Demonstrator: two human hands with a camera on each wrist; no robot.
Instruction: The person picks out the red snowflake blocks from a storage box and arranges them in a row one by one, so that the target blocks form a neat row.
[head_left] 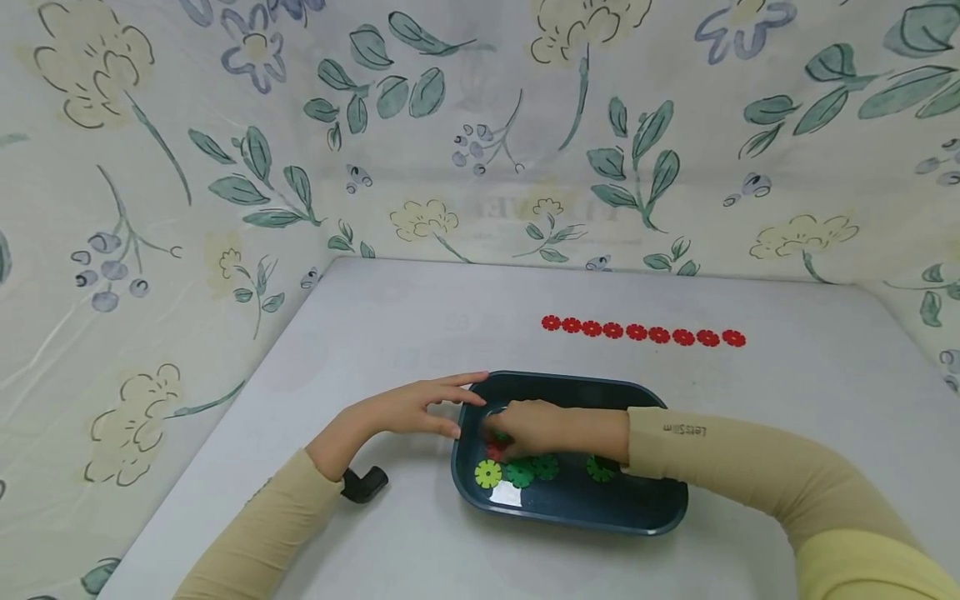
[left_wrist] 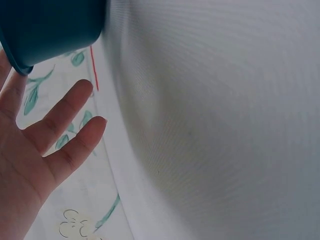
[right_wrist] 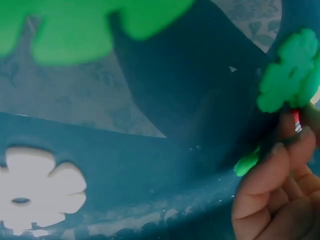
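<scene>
My right hand [head_left: 531,427] reaches into the dark blue tray [head_left: 570,518] at its left end, fingers curled. Between its fingertips in the right wrist view is the edge of a red flower-shaped disc [right_wrist: 296,119]. A green flower disc [right_wrist: 290,70] lies right beside those fingertips. My left hand [head_left: 408,408] is at the tray's left end with fingers spread, some fingertips touching the rim. It grips nothing. Near the right hand in the tray lie a yellow-green flower disc [head_left: 488,474] and several green ones, such as this green disc [head_left: 546,466].
Behind the tray, a row of several red flower discs [head_left: 637,332] runs across the white table [head_left: 420,317]. A black object [head_left: 366,485] shows beside the left forearm. Flower-patterned cloth [head_left: 480,167] hangs behind the table and at its left.
</scene>
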